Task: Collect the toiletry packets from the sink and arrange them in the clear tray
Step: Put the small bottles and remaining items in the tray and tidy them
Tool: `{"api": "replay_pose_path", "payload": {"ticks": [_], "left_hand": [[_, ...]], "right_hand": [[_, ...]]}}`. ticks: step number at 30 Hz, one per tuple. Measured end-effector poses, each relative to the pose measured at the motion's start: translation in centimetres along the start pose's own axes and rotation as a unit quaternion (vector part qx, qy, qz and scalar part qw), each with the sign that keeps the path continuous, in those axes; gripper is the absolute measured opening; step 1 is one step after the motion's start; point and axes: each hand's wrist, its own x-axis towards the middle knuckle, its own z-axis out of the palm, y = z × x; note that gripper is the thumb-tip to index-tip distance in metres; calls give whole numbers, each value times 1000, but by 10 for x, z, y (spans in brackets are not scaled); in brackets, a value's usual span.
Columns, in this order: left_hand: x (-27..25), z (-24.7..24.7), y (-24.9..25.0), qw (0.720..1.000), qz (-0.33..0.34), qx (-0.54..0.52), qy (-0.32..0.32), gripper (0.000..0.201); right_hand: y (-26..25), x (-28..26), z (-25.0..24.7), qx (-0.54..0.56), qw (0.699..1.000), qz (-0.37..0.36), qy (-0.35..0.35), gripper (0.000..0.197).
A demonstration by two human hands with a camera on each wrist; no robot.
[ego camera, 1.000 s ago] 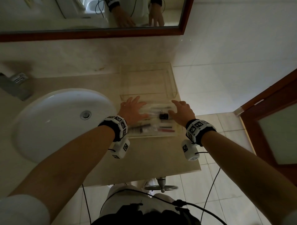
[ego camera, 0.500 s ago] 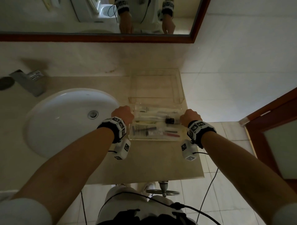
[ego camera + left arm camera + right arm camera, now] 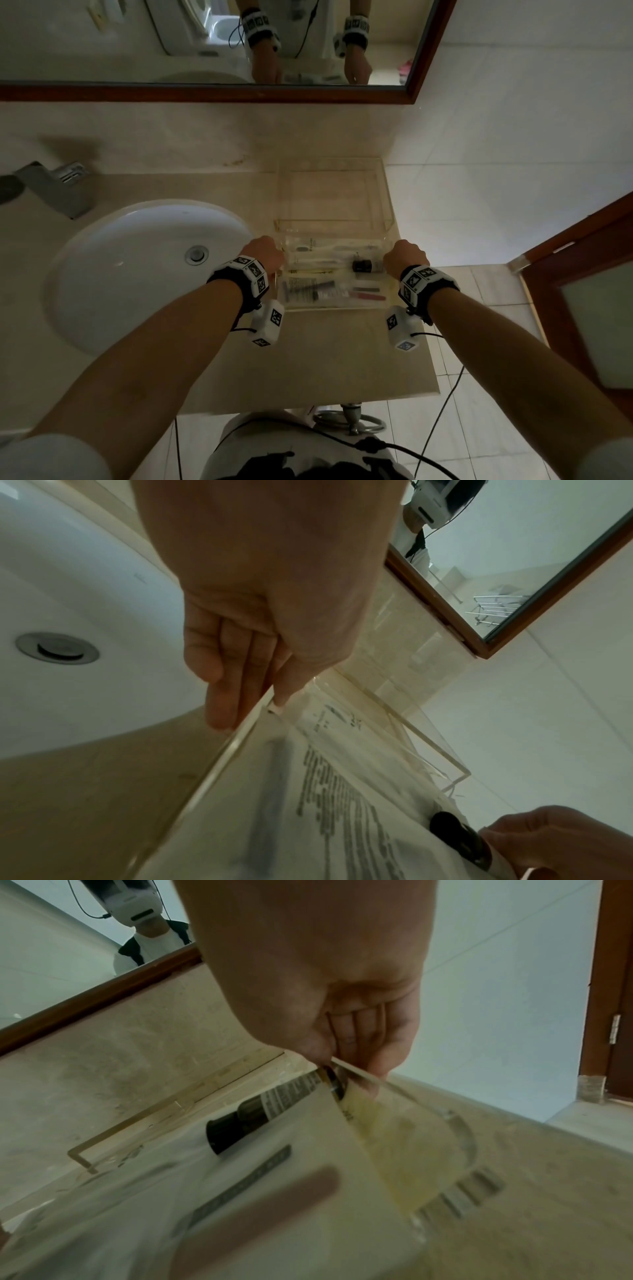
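A clear tray sits on the counter to the right of the sink, holding several toiletry packets and a small dark bottle. My left hand pinches the tray's left wall, thumb inside and fingers outside. My right hand pinches the right wall the same way, close to the bottle. Whether the tray is raised off the counter I cannot tell. The white sink basin holds no packets that I can see.
A second, empty clear tray stands just behind the filled one, against the back wall. The faucet is at the far left and a mirror hangs above. The counter's front edge is near me; a wooden door is on the right.
A second ago both hands hovered spread over the tray. They have dropped to its two sides and closed on the walls, and have held there since half a second ago.
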Motion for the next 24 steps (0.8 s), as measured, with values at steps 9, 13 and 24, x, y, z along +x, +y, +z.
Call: {"api": "replay_pose_path", "payload": {"ticks": [9,13,24], "left_hand": [[0,-16,4,1000,15,16,23,16],[1,-16,7,999,18,16,22,24],[14,-13,15,1000,14,8,25,21]], "right_hand": [[-8,6,-1,11,1000,-5,-1,20],[-9,9,-2,7,1000,-4,6,15],[-4,14,-8,-8,1000,-6,15,9]]}}
